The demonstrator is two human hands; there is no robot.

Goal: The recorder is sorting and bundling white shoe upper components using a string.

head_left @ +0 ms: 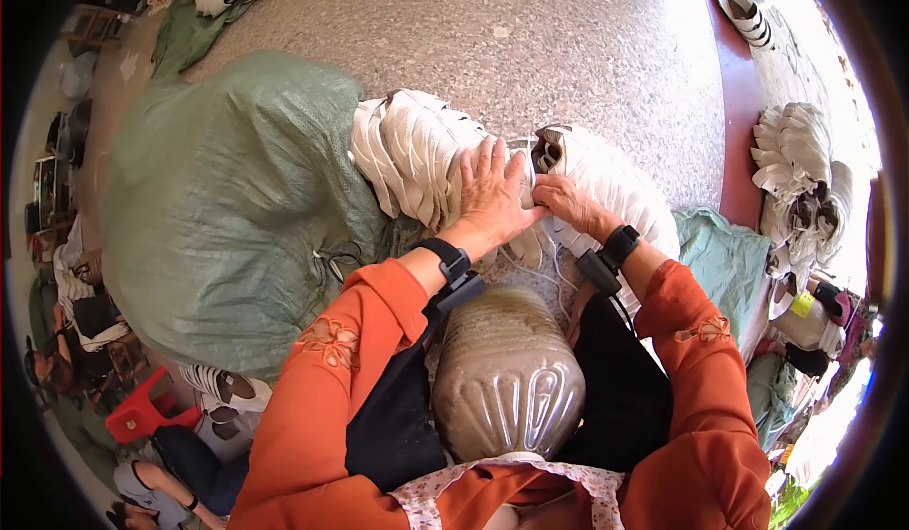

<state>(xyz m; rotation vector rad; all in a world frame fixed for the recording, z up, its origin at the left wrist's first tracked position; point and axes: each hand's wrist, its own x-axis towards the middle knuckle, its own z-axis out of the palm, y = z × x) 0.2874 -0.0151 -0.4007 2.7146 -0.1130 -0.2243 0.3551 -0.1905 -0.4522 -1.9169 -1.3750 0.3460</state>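
Note:
Between my hands lies a row of off-white stacked pieces that look like shoe uppers. My left hand point(493, 192) lies on the left bundle point(415, 151) with its fingers spread. The right bundle point(611, 178) has a dark opening at its end. Beside it, the fingers of my right hand point(570, 202) are curled and pressed together near my left thumb; what they grip is hidden. Thin white cord point(538, 269) hangs in loose loops below my hands. The left bundle reaches the mouth of a large green woven sack point(227, 208).
A glossy brown ribbed thing point(508, 378) fills the space between my knees. More off-white bundles point(800, 175) are stacked at the right, near a green sheet point(724, 255). At the lower left stand a red plastic stool point(147, 412) and another person point(156, 492).

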